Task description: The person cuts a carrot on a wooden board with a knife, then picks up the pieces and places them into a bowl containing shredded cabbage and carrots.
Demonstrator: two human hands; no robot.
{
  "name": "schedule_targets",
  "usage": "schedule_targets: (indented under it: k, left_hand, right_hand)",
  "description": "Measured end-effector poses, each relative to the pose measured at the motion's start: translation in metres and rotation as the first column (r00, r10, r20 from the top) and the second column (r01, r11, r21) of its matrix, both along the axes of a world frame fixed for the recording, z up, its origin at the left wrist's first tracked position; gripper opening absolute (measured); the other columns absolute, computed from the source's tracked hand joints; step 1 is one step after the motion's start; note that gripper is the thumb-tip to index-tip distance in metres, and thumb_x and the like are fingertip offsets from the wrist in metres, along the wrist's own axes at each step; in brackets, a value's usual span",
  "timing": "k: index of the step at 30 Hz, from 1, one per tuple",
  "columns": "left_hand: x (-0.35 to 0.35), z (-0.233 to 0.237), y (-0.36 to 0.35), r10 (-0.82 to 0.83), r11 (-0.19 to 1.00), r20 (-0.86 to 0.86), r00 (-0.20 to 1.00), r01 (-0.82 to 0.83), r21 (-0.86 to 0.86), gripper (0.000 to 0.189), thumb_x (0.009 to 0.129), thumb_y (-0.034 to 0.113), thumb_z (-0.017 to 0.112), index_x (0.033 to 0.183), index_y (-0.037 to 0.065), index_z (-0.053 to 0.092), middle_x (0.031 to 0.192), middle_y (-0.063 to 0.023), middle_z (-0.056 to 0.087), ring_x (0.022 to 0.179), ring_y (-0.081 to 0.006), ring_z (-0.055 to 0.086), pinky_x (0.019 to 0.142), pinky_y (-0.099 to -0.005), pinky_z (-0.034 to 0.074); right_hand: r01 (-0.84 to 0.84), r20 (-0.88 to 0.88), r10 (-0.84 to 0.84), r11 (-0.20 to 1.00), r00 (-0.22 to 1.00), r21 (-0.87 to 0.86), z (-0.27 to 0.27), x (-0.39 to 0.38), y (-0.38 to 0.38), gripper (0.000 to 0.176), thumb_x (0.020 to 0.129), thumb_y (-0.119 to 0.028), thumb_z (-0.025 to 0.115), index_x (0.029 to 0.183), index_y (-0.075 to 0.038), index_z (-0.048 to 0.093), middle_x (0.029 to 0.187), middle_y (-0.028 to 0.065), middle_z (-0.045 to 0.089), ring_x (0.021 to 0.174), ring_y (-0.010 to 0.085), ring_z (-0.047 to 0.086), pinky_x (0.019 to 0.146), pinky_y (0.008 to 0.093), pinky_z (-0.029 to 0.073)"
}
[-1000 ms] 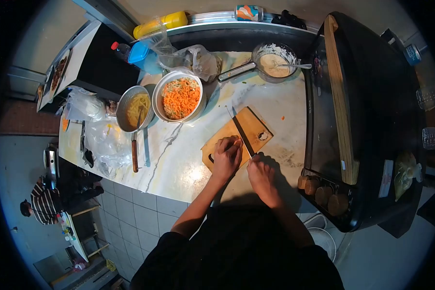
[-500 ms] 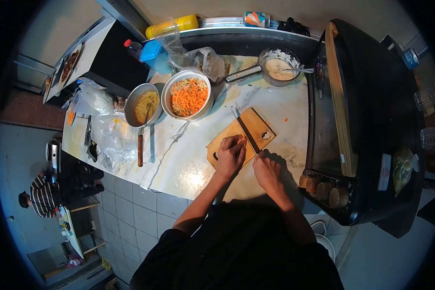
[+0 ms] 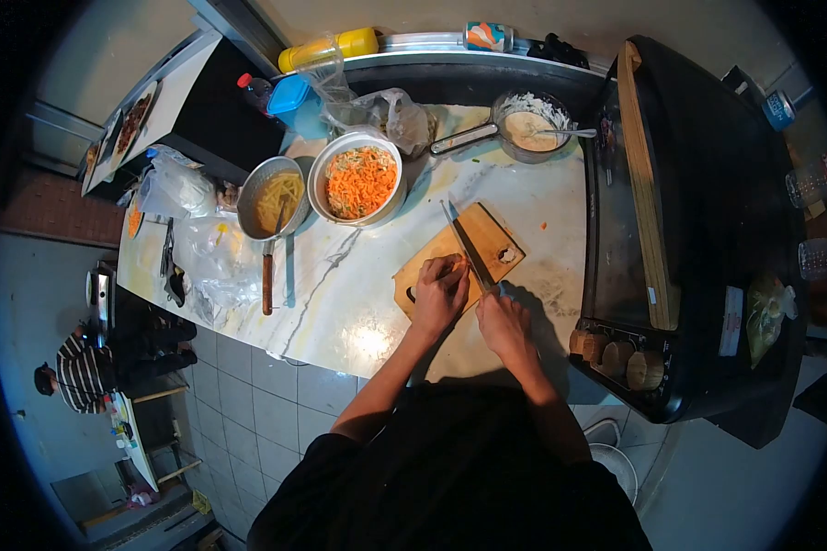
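Observation:
A wooden cutting board (image 3: 492,227) lies at a slant on the marble-patterned counter. My right hand (image 3: 504,323) is closed around the handle of a long knife (image 3: 466,241), whose blade runs across the board towards the far left. Just left of the blade, the bent fingers of my left hand (image 3: 442,292) press a small orange piece of carrot (image 3: 460,266) on the board. Most of that piece is hidden by the fingers. Beyond my left hand stands a white pot (image 3: 318,184) filled with grated carrot (image 3: 360,184).
A saucepan (image 3: 271,196) of pale strips stands left of the white pot. A pan (image 3: 533,129) with batter and a spoon is at the back. Plastic bags (image 3: 213,257) lie on the left, a black stove (image 3: 616,275) borders the right, and another person (image 3: 81,372) is far left.
My right hand has shifted slightly left with the knife, and the blade's tip has moved a little left. My left hand stays nearly still on the carrot piece.

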State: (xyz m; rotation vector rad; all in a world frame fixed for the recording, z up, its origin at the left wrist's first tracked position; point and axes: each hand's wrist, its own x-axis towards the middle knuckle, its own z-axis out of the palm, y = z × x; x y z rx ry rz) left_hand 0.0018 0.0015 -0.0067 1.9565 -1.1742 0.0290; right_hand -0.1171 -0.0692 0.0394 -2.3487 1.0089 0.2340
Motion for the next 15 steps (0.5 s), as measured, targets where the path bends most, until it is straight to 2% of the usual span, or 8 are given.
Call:
schedule_targets:
  k: [3, 5, 12, 15]
  left_hand:
    - [0.0, 0.0, 0.0, 0.007, 1.0, -0.014, 1.0, -0.007, 0.008, 0.023, 0.073, 0.002, 0.066, 0.095, 0.002, 0.069, 0.098, -0.0108, 0.063, 0.087, -0.0278, 0.057, 0.077, -0.036, 0.048]
    - [0.0, 0.0, 0.0, 0.002, 1.0, -0.002, 1.0, -0.002, 0.004, 0.023, 0.073, 0.002, 0.066, 0.095, 0.002, 0.069, 0.097, -0.0104, 0.063, 0.086, -0.0273, 0.057, 0.077, -0.0358, 0.048]
    - [0.0, 0.003, -0.001, 0.006, 1.0, -0.011, 1.0, -0.006, 0.004, 0.022, 0.073, 0.002, 0.066, 0.094, 0.001, 0.069, 0.098, -0.0101, 0.062, 0.086, -0.0263, 0.056, 0.077, -0.0354, 0.047]
    - [0.001, 0.008, 0.0, -0.017, 1.0, -0.018, 1.0, 0.017, 0.015, 0.021, 0.073, 0.001, 0.065, 0.094, 0.001, 0.069, 0.099, -0.0101, 0.062, 0.086, -0.0266, 0.056, 0.078, -0.0355, 0.047]
  right_hand:
    - [-0.02, -0.012, 0.02, 1.0, 1.0, 0.005, -0.003, 0.0, 0.002, 0.024, 0.089, -0.018, 0.045, 0.098, 0.001, 0.058, 0.088, 0.0218, 0.065, 0.088, 0.0396, 0.063, 0.076, 0.0496, 0.048]
    - [-0.02, 0.022, 0.021, 0.998, 1.0, -0.06, -0.018, -0.002, 0.004, 0.03, 0.092, -0.024, 0.045, 0.099, 0.005, 0.052, 0.084, 0.0228, 0.064, 0.081, 0.0396, 0.062, 0.07, 0.0503, 0.047]
    - [-0.029, 0.03, 0.032, 0.997, 0.999, -0.077, -0.022, -0.003, 0.008, 0.027, 0.094, -0.023, 0.042, 0.095, 0.002, 0.051, 0.081, 0.0214, 0.064, 0.078, 0.0388, 0.063, 0.068, 0.0512, 0.047]
    - [-0.013, -0.037, 0.01, 0.996, 0.999, -0.084, -0.026, 0.001, 0.01, 0.025, 0.093, -0.021, 0.042, 0.093, 0.002, 0.05, 0.08, 0.0203, 0.065, 0.077, 0.0384, 0.064, 0.067, 0.0495, 0.049]
